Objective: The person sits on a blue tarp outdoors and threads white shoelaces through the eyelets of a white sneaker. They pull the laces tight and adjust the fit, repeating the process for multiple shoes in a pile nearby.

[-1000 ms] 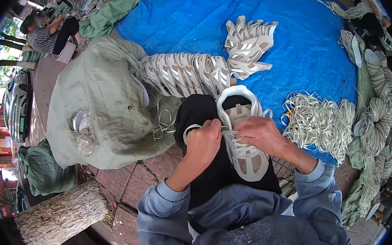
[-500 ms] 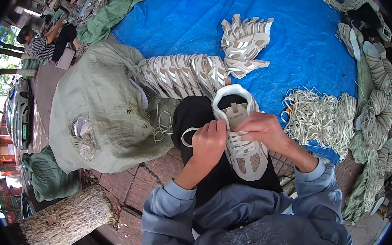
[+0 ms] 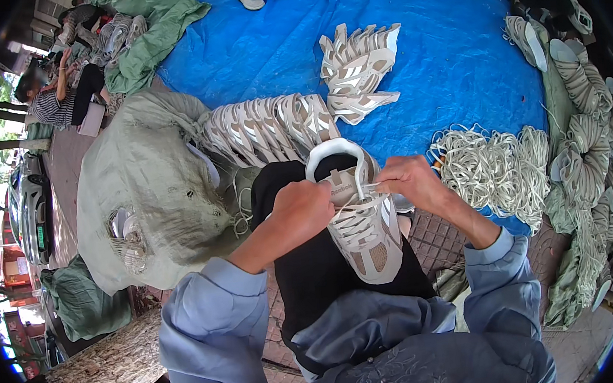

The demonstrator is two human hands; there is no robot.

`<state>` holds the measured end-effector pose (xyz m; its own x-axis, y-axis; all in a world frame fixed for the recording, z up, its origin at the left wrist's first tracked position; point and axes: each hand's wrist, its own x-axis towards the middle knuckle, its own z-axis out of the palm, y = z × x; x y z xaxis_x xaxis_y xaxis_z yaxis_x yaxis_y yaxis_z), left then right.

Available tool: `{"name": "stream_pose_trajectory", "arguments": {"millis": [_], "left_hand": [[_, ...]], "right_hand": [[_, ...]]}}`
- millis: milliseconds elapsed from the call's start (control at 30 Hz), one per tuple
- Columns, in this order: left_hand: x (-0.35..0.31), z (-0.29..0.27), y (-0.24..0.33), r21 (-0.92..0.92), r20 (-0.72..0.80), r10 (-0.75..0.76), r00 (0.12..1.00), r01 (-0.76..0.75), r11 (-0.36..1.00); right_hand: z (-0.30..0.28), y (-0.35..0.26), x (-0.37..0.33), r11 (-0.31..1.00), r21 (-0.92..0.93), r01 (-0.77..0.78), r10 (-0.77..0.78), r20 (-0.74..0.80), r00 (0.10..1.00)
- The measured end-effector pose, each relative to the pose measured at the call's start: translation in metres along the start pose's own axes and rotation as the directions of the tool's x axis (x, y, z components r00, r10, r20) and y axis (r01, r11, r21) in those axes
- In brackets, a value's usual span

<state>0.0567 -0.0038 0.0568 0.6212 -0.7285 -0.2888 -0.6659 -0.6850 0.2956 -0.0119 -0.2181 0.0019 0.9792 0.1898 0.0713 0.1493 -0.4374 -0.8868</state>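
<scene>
A beige and white sneaker (image 3: 387, 254) rests on my lap, its toe toward me and its heel opening away. White shoelace (image 3: 355, 225) crosses its front. My right hand (image 3: 409, 181) pinches a white lace end at the right side of the tongue (image 3: 342, 187). On the opposite side, my left hand (image 3: 304, 206) is closed by the upper eyelets; its curled fingers hide most of the lace there. The two hands are apart, with the tongue between them.
A row of shoe uppers (image 3: 264, 128) and a smaller stack (image 3: 361, 66) lie on a blue tarp (image 3: 447, 48). Bundled laces (image 3: 494, 171) are at right, a bulging sack (image 3: 156, 183) at left. A tree trunk (image 3: 107, 366) stands lower left; a seated person (image 3: 55, 104) is far left.
My hands have moved apart, left hand leftward and right hand slightly up. The lace loop beside my left hand no longer shows. The sneaker's heel has tilted left, and the view has shifted.
</scene>
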Motion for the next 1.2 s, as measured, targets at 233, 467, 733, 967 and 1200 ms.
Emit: {"name": "stream_pose_trajectory", "arguments": {"millis": [233,467,733,967,1200], "left_hand": [[-0.007,0.004,0.009,0.198,-0.135,0.115,0.984,-0.087,0.976],[-0.004,0.01,0.011,0.154,-0.484,0.365,0.795,-0.333,0.93],[0.02,0.026,0.022,0.017,-0.388,0.128,0.913,-0.132,0.991],[0.025,0.024,0.021,-0.244,-0.242,-0.024,0.97,-0.037,0.969],[0.041,0.02,0.02,-0.097,-0.049,0.034,0.998,-0.038,0.995]], "right_hand": [[0.003,-0.001,-0.001,0.941,-0.304,0.149,-0.174,-0.058,0.983],[0.007,0.006,-0.002,0.902,-0.382,0.203,-0.249,-0.074,0.966],[0.014,0.009,0.004,0.842,-0.438,0.313,-0.404,-0.13,0.905],[0.025,0.01,0.002,0.753,-0.566,0.337,-0.484,-0.128,0.866],[0.014,0.015,0.009,0.902,-0.309,0.302,-0.337,-0.065,0.939]]}}
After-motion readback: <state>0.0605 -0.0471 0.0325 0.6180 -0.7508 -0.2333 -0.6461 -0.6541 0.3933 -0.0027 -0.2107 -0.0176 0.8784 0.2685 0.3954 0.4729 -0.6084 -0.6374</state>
